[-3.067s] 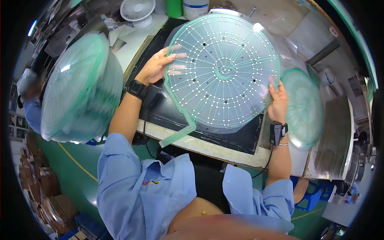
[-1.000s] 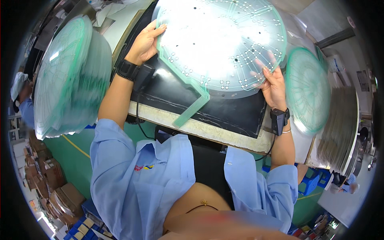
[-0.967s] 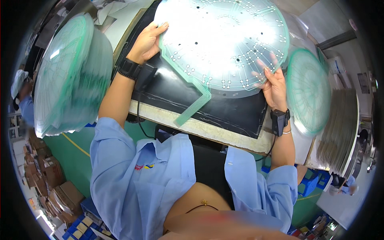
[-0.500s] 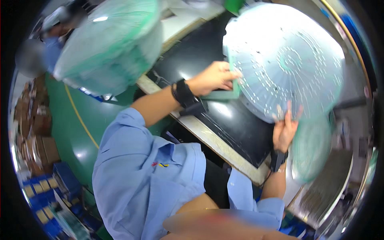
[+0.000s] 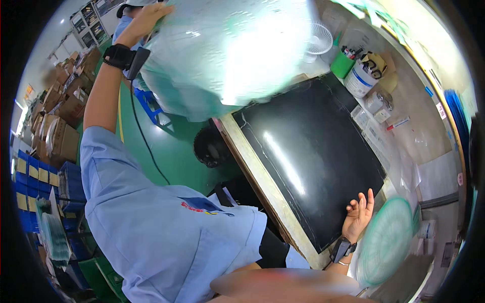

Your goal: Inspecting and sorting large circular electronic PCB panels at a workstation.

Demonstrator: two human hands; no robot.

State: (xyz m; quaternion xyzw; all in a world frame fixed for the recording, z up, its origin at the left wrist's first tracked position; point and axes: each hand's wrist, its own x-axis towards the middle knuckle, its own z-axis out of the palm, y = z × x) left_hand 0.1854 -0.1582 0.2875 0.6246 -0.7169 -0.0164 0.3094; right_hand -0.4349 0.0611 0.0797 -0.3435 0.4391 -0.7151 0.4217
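My left hand (image 5: 151,20) is raised at the upper left, fingers closed over the edge of a large translucent sheet (image 5: 222,40), round in outline. Bright glare and blur hide much of its surface. Below it shows a greenish stack of similar clear sheets (image 5: 177,98); whether the held sheet touches the stack I cannot tell. My right hand (image 5: 357,217) is over the near right corner of a black work mat (image 5: 313,156), palm up, fingers apart, holding nothing. Beside it, to the right, stands a round, green-tinted clear pile (image 5: 388,240).
Along the mat's far right side are a small white fan (image 5: 319,39), a green pen cup (image 5: 342,65), a white tub (image 5: 359,80) and a red-capped marker (image 5: 398,123). A black bin (image 5: 211,146) stands on the green floor. A person (image 5: 124,22) is beyond the stack.
The round sheet has gone from above the mat to the stack at the upper left, carried by my left hand. My right hand has let go of it and dropped toward the near corner.
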